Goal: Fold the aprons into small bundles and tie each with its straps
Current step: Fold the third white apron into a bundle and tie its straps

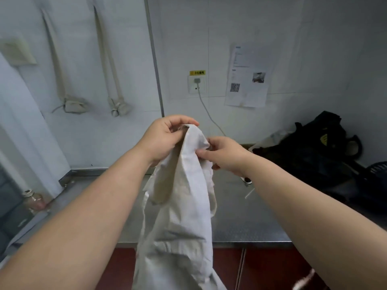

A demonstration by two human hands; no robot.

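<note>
White wall [293, 28] and a shiny metal counter [240, 222] sit behind. The left hand [165, 139] and right hand [227, 155] both pinch the top of the apron [180, 222], mid frame. It hangs long and straight down to the bottom edge.

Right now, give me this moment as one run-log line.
step: unfolded apron held up over counter | left hand: grips apron top | right hand: pinches apron edge | done: two tied bundles hanging

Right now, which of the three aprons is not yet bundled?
The apron pinched by the left hand and right hand, hanging loose. The wall's left bundle and right bundle are tied.
</note>
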